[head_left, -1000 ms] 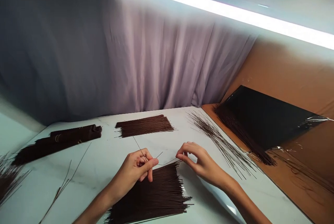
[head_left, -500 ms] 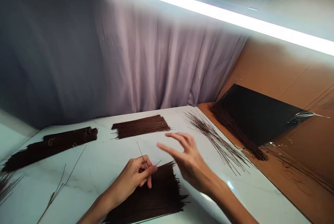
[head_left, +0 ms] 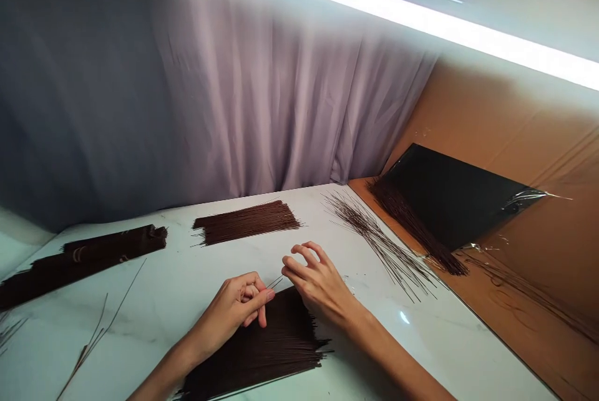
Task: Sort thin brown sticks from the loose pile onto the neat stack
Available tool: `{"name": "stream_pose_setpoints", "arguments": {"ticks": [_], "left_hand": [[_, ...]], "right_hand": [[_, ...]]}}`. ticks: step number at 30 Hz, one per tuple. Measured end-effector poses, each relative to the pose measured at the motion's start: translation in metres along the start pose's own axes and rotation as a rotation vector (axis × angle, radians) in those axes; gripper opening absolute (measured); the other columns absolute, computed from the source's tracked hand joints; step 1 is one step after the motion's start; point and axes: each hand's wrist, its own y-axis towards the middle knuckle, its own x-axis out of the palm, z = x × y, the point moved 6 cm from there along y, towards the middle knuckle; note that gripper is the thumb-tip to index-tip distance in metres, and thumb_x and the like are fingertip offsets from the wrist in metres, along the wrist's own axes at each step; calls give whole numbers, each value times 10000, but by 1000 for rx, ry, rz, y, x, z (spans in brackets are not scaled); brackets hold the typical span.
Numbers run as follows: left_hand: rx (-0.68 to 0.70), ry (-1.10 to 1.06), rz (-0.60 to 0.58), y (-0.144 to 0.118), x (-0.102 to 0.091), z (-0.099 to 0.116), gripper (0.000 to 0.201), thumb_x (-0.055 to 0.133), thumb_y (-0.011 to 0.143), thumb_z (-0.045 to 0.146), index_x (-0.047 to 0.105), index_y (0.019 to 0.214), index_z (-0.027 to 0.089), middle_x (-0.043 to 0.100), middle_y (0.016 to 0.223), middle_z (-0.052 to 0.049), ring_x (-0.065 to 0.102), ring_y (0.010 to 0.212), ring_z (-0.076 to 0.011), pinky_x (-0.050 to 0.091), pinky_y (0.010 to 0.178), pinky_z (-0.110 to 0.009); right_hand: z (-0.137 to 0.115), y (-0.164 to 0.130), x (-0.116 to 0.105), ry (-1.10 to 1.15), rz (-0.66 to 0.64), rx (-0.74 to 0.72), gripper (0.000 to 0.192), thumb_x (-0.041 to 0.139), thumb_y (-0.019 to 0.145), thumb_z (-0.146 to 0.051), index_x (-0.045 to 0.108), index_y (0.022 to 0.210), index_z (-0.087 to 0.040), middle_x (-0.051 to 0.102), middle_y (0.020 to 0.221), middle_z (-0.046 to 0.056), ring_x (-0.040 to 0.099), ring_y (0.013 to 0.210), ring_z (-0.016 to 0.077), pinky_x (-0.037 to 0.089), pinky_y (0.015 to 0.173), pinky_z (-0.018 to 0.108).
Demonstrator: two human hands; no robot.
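White marbled tabletop (head_left: pixel 187 282) runs under a grey curtain, and on its near edge lies the flat pile of thin dark brown sticks (head_left: pixel 262 345) I am working over. My left hand (head_left: pixel 231 310) rests on the pile's far edge, thumb and forefinger pinched shut on a few thin sticks (head_left: pixel 275 281) whose tips poke out toward my right hand (head_left: pixel 313 282). That hand hovers just beside them with its fingers spread and curled, holding nothing. These sticks look brittle, so too hard a pinch could snap them, and too light a one could let them slip back into the pile. My right wrist hangs low over the pile, and I judge a careless sweep would fan the neat rows askew. Farther off lie a smaller tidy batch of dark sticks (head_left: pixel 246 221), a long dark bundle at the left (head_left: pixel 79 259), a loose splayed scatter of sticks (head_left: pixel 374 239) and a black plastic-wrapped pack on brown cardboard (head_left: pixel 449 198), well apart from my hands.
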Motion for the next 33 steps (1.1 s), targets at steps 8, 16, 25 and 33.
{"name": "stream_pose_setpoints", "arguments": {"ticks": [8,16,25,33], "left_hand": [[2,0,15,2,-9,-5,334,602,970,503,541,830,206,690,611,21,429,497,-106,342,558,-236],[25,-147,134,-7,-16,21,336,503,1009,552,409,883,255,765,658,-4,610,594,-152,398,600,-244],[26,-387,348,-26,1,39,404,557,963,614,414,837,258,796,913,-29,588,609,-137,440,529,-224],[5,-326,409,-25,3,25,450,522,935,689,372,845,274,819,1054,-52,684,937,-260,455,858,-365]], "right_hand": [[27,-5,-22,119,102,263,267,582,1011,-230,590,1275,-186,647,1257,106,533,1146,280,402,989,443],[-11,-20,-5,677,129,759,373,515,1035,-459,644,773,-229,644,734,21,561,752,206,421,745,348],[-63,-10,36,1493,-50,757,435,564,984,-581,671,866,-177,749,791,79,667,708,170,516,694,272],[-75,-14,42,1297,29,726,422,650,902,-621,670,832,-205,721,728,29,589,599,137,439,562,227]]}}
